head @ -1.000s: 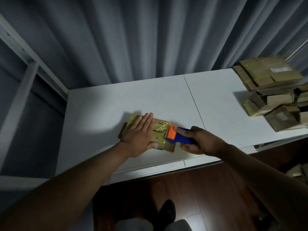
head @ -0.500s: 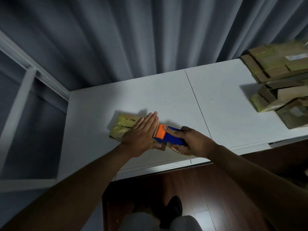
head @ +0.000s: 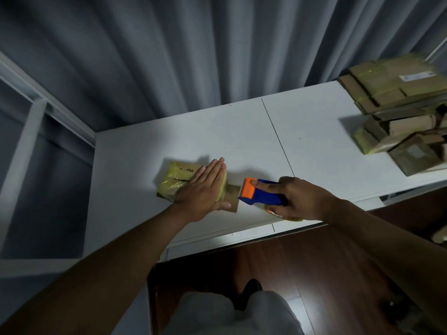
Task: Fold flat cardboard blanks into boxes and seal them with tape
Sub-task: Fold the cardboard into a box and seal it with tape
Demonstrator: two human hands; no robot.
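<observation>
A small cardboard box [head: 175, 177] with yellowish tape across its top lies on the white table [head: 242, 131]. My left hand [head: 205, 187] rests flat on it, fingers straight and together, pressing it down. My right hand [head: 302, 199] grips a blue tape dispenser [head: 263, 194] with an orange head, index finger stretched along its top. The dispenser's head sits just right of the box's brown end flap [head: 232, 197], a short gap apart. A yellowish tape roll shows under my right hand.
A pile of cardboard boxes and flat blanks [head: 399, 110] fills the table's right end. Grey curtains hang behind the table. A white frame [head: 36, 131] stands at the left. Dark wooden floor and my legs lie below the table's front edge.
The dispenser has pulled away to the right, off the box. My left hand has stayed flat on the box, which has shifted slightly left in view.
</observation>
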